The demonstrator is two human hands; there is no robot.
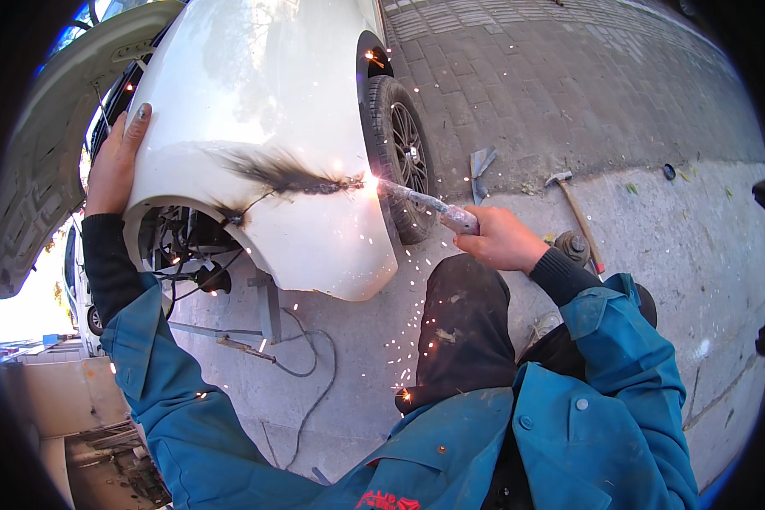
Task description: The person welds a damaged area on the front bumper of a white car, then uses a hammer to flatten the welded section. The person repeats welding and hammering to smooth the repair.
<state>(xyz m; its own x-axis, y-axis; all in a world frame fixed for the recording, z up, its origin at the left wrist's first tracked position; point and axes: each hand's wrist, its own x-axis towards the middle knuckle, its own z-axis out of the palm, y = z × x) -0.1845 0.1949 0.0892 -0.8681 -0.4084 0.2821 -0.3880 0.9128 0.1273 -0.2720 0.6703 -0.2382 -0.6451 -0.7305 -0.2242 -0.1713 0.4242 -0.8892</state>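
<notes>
the bare left hand (119, 161) would do best to brace the glossy, white-painted car panel (255, 93) from its left edge only, well clear of the black, feathery scorch streak (285, 174) across the panel's middle, since the metal there is likely hot. at the panel's right side, by the glaring white burning spot (371, 182), the pale, scuffed, rod-shaped torch (425, 201) probably wants a constant slant and an even pace, neither stalling nor digging in. it would be wise to angle the sparks away from the black tyre with its grey spoked wheel (404, 153), just beside the panel's right edge, and from the dark-trousered knee (463, 314) below the panel.

the left fingers lie slightly bent along the panel's left edge; whether they hook behind it i cannot tell. the scorch streak is to their right, apart from them. the torch's tip is at the burning spot on the panel, though glare hides whether they touch; its body slants down rightward, off the panel, to the bare right hand (501, 238), whose fingers are wrapped snugly round the handle. farther right of the panel, a wooden-handled metal hammer (582, 223) lies on the ground.
</notes>
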